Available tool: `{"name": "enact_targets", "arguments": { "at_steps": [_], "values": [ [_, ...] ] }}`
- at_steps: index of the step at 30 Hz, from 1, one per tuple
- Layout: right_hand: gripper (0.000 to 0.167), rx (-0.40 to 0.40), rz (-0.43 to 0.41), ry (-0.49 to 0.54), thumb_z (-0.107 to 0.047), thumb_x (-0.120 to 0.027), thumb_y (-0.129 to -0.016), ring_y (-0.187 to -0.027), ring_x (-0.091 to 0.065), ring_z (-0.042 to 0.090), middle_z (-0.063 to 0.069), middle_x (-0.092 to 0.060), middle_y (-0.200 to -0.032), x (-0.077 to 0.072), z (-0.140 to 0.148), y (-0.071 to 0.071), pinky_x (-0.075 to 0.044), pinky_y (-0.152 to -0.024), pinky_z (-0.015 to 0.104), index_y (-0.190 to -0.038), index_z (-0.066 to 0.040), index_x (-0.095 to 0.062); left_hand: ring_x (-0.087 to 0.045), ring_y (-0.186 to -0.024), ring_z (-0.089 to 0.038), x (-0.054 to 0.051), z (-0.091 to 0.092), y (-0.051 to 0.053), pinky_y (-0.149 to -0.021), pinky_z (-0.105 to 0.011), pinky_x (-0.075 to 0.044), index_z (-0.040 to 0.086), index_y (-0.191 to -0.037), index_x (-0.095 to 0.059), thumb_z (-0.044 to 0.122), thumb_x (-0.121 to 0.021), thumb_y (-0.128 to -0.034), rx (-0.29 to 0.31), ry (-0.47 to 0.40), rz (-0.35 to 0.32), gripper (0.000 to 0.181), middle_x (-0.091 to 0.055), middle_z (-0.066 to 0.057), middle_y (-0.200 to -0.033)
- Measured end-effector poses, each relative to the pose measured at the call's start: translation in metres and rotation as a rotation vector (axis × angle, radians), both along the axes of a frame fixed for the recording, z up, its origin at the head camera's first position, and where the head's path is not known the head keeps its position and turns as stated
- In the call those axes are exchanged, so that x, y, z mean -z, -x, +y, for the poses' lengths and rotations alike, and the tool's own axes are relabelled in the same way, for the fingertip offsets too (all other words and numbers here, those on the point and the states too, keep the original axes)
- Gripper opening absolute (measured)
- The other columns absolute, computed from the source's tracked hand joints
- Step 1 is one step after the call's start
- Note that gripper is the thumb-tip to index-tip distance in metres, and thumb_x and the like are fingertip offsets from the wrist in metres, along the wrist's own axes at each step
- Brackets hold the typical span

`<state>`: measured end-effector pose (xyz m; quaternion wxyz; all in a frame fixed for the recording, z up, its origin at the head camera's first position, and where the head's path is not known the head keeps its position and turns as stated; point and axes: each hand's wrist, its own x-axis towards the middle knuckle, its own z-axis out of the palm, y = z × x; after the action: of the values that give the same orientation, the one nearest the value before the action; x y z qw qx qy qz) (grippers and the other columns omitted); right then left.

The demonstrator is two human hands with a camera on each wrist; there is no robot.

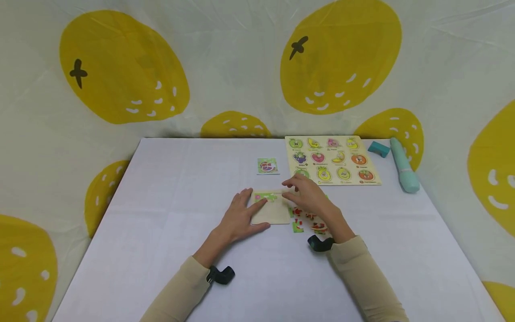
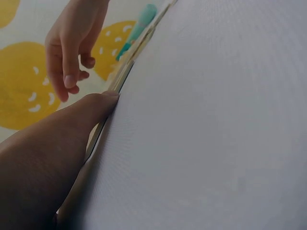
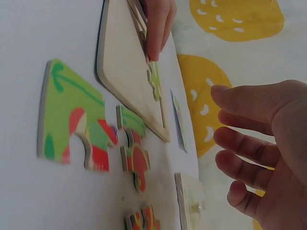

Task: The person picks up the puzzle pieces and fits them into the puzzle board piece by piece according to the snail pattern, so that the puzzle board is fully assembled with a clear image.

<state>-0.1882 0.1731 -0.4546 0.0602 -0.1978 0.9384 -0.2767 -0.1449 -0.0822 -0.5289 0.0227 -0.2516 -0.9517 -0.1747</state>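
A shallow wooden puzzle tray (image 1: 271,216) lies on the white table, with green jigsaw pieces (image 1: 268,197) along its far edge. My left hand (image 1: 238,218) rests over the tray's left side, fingers extended, with a fingertip on the green pieces. In the left wrist view its thumb (image 2: 103,103) lies against the tray's edge. Just above the tray's right side hovers my right hand (image 1: 307,195), its fingers loosely bent and holding nothing. Loose jigsaw pieces (image 1: 297,226), green with red parts, lie right of the tray, partly hidden beneath the right hand and forearm.
Behind the tray lies a small picture card (image 1: 268,166). A wooden fruit board (image 1: 376,180) is at the back right, near a teal block (image 1: 379,149) and a long light-teal object (image 1: 404,166). A fruit-print cloth (image 1: 233,85) hangs behind the table.
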Motion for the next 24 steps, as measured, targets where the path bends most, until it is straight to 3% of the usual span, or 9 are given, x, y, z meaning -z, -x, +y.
{"name": "enact_targets", "arguments": {
  "at_steps": [24],
  "values": [
    [0.045,0.129,-0.011,-0.032,-0.030,-0.070,-0.093,-0.104,-0.054,0.026,0.010,-0.060,-0.120,0.011,0.065,-0.013,-0.050,-0.089,0.043,-0.133,-0.010,-0.063,-0.023,-0.153,-0.034,0.000,0.001,0.000,-0.127,-0.048,-0.019,0.030,-0.149,-0.048,0.069,-0.062,-0.0855,-0.011,-0.010,-0.025,0.076,-0.028,-0.019,-0.162]
  ]
}}
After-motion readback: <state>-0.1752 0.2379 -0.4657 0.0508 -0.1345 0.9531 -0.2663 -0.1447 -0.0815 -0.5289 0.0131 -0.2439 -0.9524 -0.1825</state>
